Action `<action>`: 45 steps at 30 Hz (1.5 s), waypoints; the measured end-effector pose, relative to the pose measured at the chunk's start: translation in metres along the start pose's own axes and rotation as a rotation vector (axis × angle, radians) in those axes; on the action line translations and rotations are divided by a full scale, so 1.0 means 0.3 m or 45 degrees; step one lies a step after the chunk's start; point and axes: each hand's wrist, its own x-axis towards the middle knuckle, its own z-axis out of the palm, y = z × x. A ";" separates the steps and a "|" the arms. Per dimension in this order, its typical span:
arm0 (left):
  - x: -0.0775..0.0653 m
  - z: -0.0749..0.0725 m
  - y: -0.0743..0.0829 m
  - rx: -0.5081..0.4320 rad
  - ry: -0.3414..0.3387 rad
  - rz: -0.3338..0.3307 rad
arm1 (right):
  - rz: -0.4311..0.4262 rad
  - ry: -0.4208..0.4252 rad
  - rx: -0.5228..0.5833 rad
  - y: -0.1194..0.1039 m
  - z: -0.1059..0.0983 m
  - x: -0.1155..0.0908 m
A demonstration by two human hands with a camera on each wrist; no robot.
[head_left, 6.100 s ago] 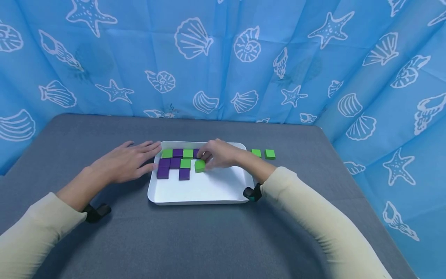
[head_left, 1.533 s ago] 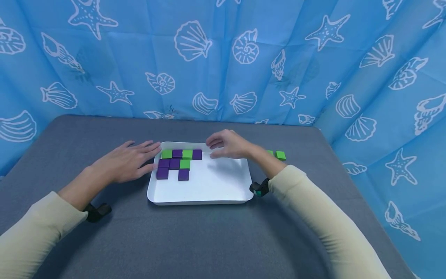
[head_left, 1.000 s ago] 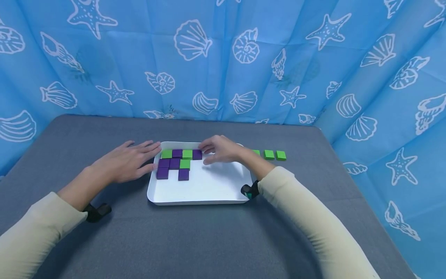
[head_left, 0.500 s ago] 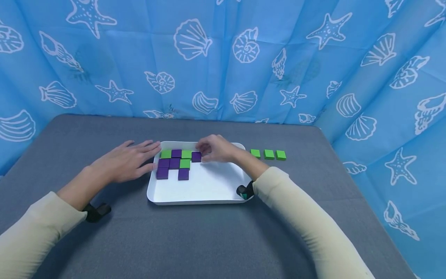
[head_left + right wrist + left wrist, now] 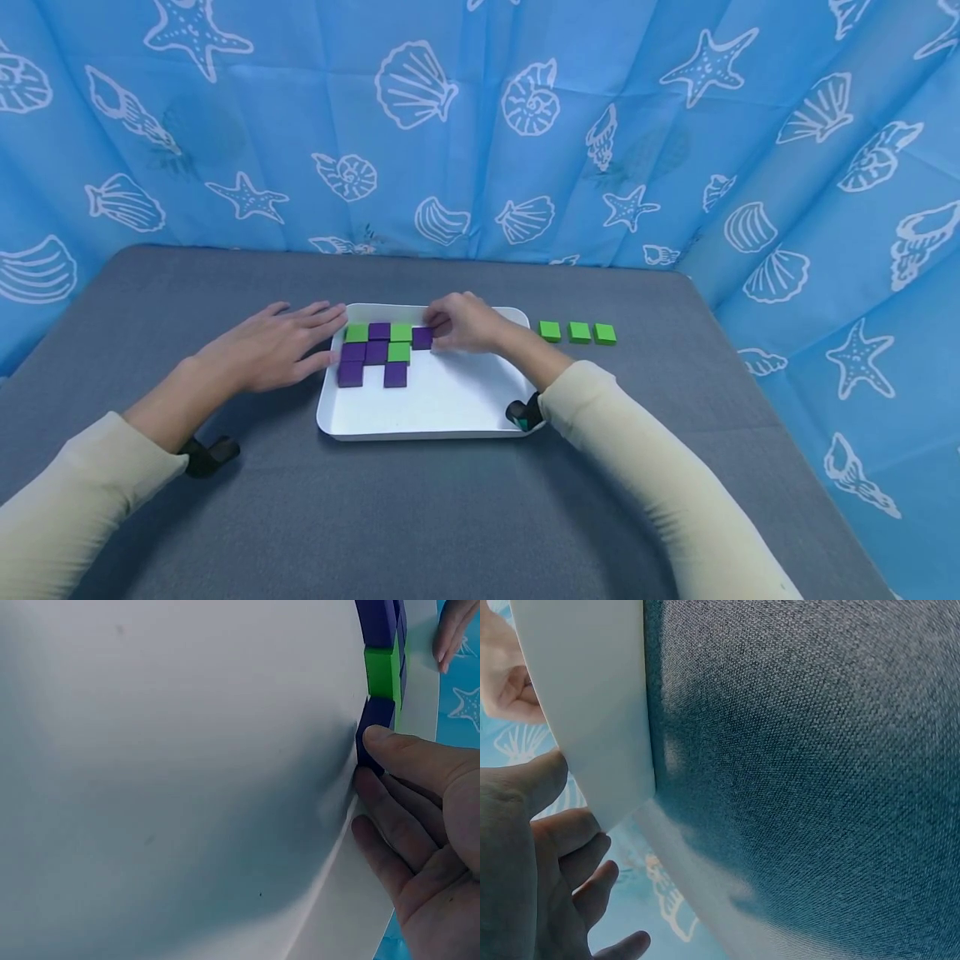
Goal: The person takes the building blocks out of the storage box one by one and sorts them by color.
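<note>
In the head view a white tray (image 5: 450, 408) holds purple and green square blocks at its back left. My right hand (image 5: 468, 323) pinches the purple block (image 5: 422, 337) at the right end of the back row; the right wrist view shows my thumb on this purple block (image 5: 375, 720) and fingers at its side. Left of it are a green block (image 5: 401, 332), a purple block (image 5: 379, 332) and another green block (image 5: 356, 333). My left hand (image 5: 277, 346), fingers extended, touches the tray's left rim, its fingertips against the tray wall (image 5: 592, 697) in the left wrist view.
Three green blocks (image 5: 579, 332) lie in a row on the grey table (image 5: 450, 517), right of the tray. Nearer the front inside the tray sit more blocks, among them a purple block (image 5: 395, 374). A blue shell-patterned curtain (image 5: 480, 150) hangs behind the table.
The green block my right hand held in the tray has left it; three green blocks now lie on the table. My right hand moved back left and took hold of the purple block. Left hand unchanged.
</note>
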 end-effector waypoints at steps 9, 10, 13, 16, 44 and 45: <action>-0.001 -0.002 0.000 -0.009 0.002 -0.004 | 0.010 -0.003 -0.089 -0.015 0.001 0.001; -0.001 -0.002 -0.001 -0.008 0.001 -0.005 | 0.011 -0.005 -0.094 -0.016 0.000 0.000; -0.002 -0.004 -0.002 -0.005 -0.001 -0.004 | 0.009 -0.027 -0.108 -0.021 -0.008 -0.004; -0.002 -0.005 -0.001 -0.009 -0.002 0.001 | -0.004 -0.052 -0.116 -0.026 -0.019 -0.014; -0.003 -0.013 0.009 0.004 -0.014 0.000 | -0.051 -0.026 -0.102 0.064 -0.211 -0.332; -0.003 -0.013 0.010 0.005 -0.015 0.000 | -0.049 -0.012 -0.105 0.069 -0.220 -0.341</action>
